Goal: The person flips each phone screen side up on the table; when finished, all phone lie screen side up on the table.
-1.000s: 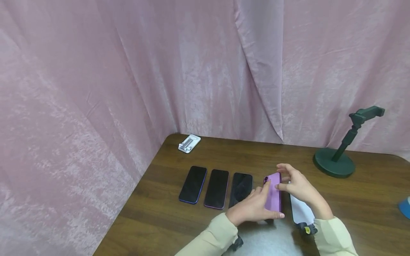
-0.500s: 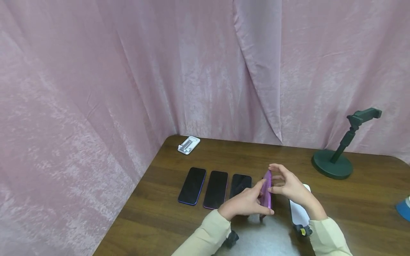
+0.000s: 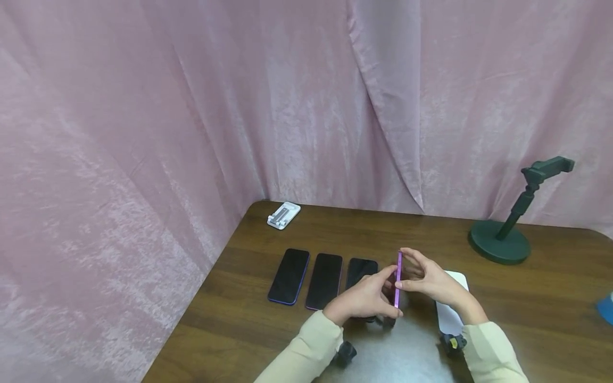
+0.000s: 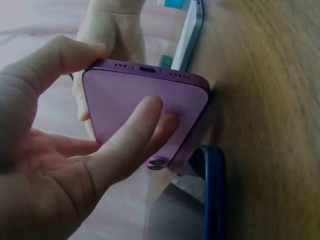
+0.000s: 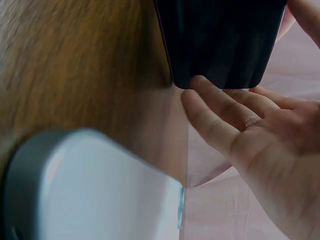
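Purple phone point(image 4: 120, 92) stands on its long edge between my two hands, screen toward my right and back toward my left, over the table point(image 3: 268, 340). I can't tell whether its lower edge touches the wood.

My left hand point(image 3: 361, 300) grips it: thumb on the corner of the port end nearest me, one finger laid long across the back. That spread, I judge, stops the slick slab tipping over. My right hand point(image 3: 438, 282) pinches the other end, thumb on the upper edge and fingertips at the end and screen corner, probably so that neither hand bears the balance alone.

By my left hand, partly under it, lies the near phone point(image 3: 361, 270); then come the middle phone point(image 3: 324, 282) and the far phone point(image 3: 289, 276), all face up with gaps between, which looks like a deliberate row. Below my right wrist lies the white phone point(image 3: 449, 319), pale side up. The green stand point(image 3: 500, 242) and the white stand point(image 3: 283, 215) sit toward the back, well apart from my fingers.
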Available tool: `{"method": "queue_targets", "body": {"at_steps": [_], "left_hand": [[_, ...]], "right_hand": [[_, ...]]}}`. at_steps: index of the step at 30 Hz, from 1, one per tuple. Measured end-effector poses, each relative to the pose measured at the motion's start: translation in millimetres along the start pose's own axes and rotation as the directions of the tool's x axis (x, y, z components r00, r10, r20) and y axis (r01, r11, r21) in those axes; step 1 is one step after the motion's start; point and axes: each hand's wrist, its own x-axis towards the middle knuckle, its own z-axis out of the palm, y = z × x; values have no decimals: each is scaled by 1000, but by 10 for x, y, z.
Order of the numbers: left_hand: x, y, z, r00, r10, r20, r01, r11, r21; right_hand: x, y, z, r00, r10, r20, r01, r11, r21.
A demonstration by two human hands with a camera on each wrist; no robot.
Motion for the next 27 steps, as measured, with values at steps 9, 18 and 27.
{"method": "queue_targets", "body": {"at_steps": [9, 18, 27], "left_hand": [[-7, 39, 80, 999, -17, -28, 15, 998, -64], [6, 42, 114, 995, -75, -72, 79, 995, 66], [42, 41, 172, 984, -120, -134, 155, 943, 294]], "right_hand": [[-20, 27, 4, 1000, -16, 25, 18, 997, -70], [51, 31, 109, 995, 84, -50, -93, 965, -245], [41, -22, 111, 982, 160, -98, -185, 912, -367]]}}
